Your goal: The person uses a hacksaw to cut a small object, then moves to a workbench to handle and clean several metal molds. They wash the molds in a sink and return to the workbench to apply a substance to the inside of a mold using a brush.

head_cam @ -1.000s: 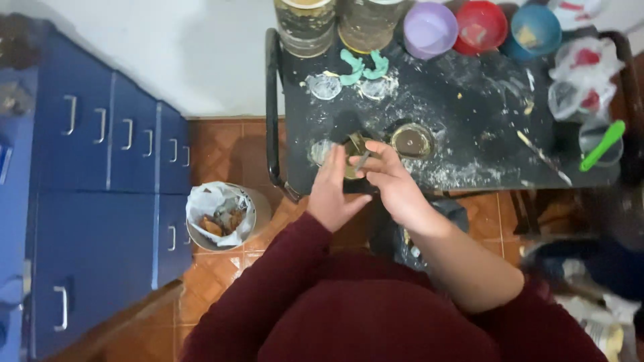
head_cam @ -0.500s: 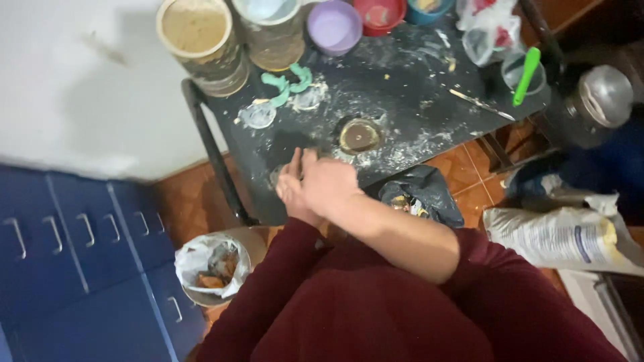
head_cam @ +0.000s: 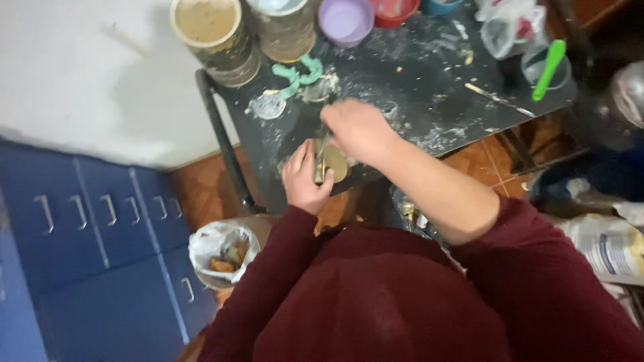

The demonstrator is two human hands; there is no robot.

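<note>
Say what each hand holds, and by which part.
The left hand cups a small round tan piece by its left edge. The right hand grips a thin tool by its upper end.

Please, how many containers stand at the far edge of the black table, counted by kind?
Large tins: 2, one and another
Small bowls: 3, purple, red, blue
Total: 5

A small round tan mould (head_cam: 333,163) lies flat at the near edge of the dusty black table (head_cam: 429,74).
</note>
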